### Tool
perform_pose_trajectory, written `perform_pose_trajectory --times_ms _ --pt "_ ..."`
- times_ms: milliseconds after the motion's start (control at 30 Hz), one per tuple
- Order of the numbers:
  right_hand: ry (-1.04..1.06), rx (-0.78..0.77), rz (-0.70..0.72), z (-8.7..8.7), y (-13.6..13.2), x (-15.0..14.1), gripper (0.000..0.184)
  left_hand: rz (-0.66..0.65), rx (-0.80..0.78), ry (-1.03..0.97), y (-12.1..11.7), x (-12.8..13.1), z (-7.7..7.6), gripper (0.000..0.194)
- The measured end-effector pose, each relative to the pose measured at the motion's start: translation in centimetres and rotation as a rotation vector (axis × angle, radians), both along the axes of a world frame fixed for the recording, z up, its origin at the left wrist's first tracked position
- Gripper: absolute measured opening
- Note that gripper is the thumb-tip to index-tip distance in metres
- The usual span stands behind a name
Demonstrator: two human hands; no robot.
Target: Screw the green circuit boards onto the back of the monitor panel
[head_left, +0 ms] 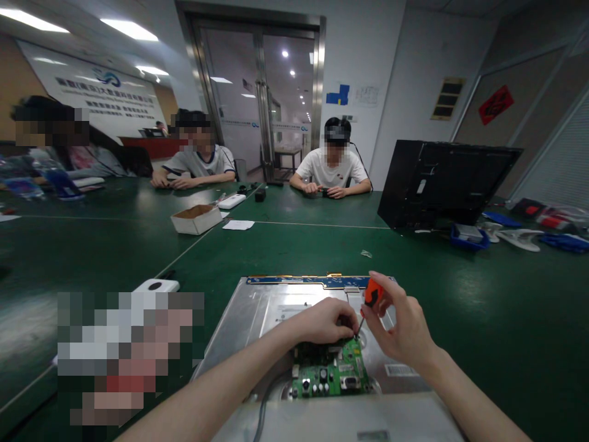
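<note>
A: Right hand [407,328], what pose?

B: Raised above the work, right forearm [473,383] slanting in from the near right. Thumb and fingers closed round the orange-and-black handle of a screwdriver [373,293], one fingertip up on its top end. Tool tilted, shaft running down and leftward.

A: Tip?

B: At the far right corner of a green circuit board [331,368].

A: Left hand [329,320]?

B: Low over the board's far edge, left forearm [239,371] reaching across from the near left. Fingers curled, tips close by the shaft's lower end. Cannot tell whether they pinch anything.

A: Under the board?

B: Silvery metal panel [239,325], lying on the green worktop [497,331]. Blue strip [285,280] along its far edge; grey cable [263,405] near the board's left side.

A: Farther out?

B: White open box [197,220] beyond, leftward. Large black casing [442,184] standing to the right. Person in a white shirt [335,169] seated opposite, both hands on the worktop.
</note>
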State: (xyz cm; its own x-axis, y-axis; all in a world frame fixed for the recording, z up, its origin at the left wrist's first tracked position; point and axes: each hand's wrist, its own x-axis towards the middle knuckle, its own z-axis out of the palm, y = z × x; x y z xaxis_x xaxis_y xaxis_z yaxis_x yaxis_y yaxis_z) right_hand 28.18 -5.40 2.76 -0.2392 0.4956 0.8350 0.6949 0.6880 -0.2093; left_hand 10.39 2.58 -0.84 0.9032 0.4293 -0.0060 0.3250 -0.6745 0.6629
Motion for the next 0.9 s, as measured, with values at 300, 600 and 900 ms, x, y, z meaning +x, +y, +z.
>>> perform_pose_trajectory --times_ms 300,600,900 --pt "0.015 0.010 -0.020 -0.17 0.23 -0.07 0.052 0.004 -0.005 0.003 -0.06 -0.05 0.06 0.024" --pt "-0.004 -0.010 -0.017 0.10 -0.08 -0.07 0.056 0.008 -0.005 -0.006 -0.07 -0.04 0.04 0.023" --pt "0.003 -0.014 -0.024 0.19 -0.09 -0.21 0.056 0.001 0.004 -0.002 -0.14 0.04 0.31 0.018"
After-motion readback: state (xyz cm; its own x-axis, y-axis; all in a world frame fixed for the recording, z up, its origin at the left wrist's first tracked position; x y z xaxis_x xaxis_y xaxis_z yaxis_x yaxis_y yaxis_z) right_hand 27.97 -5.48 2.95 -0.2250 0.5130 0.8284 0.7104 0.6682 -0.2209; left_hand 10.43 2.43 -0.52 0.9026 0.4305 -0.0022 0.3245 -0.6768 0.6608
